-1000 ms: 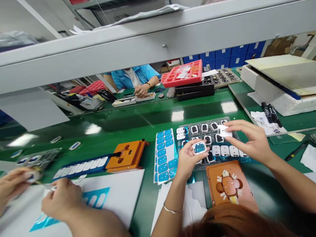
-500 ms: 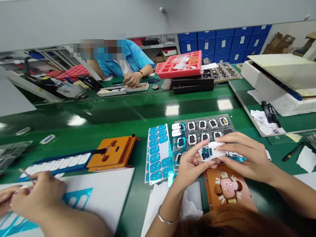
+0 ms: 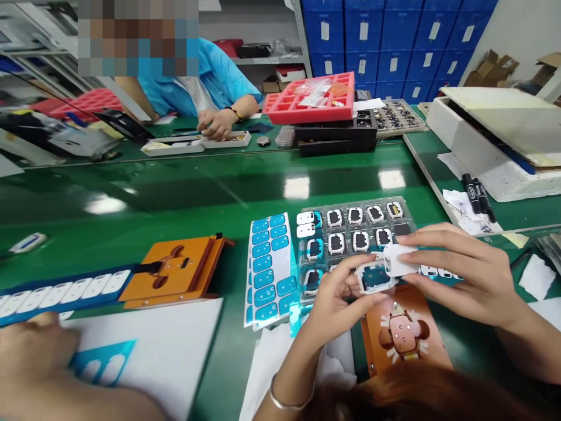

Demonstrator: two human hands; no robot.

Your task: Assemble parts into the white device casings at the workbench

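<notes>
Left hand [image 3: 335, 295] curled, thumb and fingers on rim of white frame [image 3: 368, 283], seemingly leaving inner side uncovered; right hand [image 3: 464, 275] pinching white plate [image 3: 398, 263] by its far side, plate overlapping frame's right edge, perhaps for comparing edges; both held off bench [image 3: 232, 225]; clear tray [image 3: 370, 229] just behind, presumably for easy reach; orange fixture [image 3: 419, 304] nearer; bench green, glossy, light-streaked; co-worker [image 3: 232, 73] opposite; blue bins [image 3: 362, 67] stacked beyond.
</notes>
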